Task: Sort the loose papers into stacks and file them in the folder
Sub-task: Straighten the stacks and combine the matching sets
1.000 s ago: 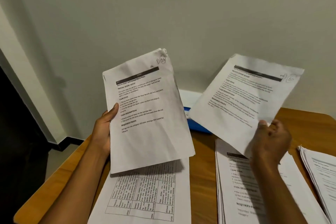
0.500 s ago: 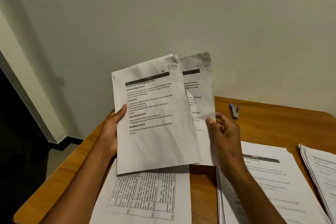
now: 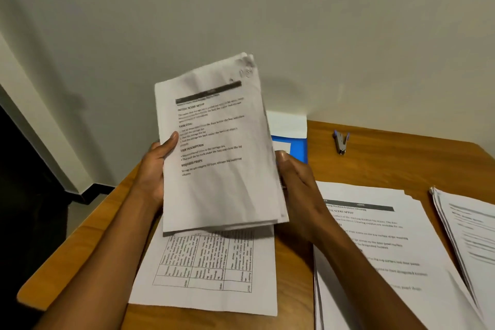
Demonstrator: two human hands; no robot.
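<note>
1. Fingers of your left hand [image 3: 154, 169] are curling round the left edge of the held sheaf of papers [image 3: 219, 147], thumb lying across the printed face.
2. Your right hand [image 3: 296, 185] is gripping the sheaf's right edge, thumb tip at the margin.
3. You are holding the sheaf upright above the wooden table [image 3: 388, 158], clear of its surface.
4. A sheet with a printed table [image 3: 209, 276] is lying flat directly beneath the sheaf.
5. A stack of printed papers [image 3: 388, 244] is lying to its right, partly under your right forearm; another stack [image 3: 471, 236] is sitting at the right edge.
6. The blue folder [image 3: 294, 144] is lying behind the sheaf, near the wall, with a stapler [image 3: 340, 141] beside it.
</note>
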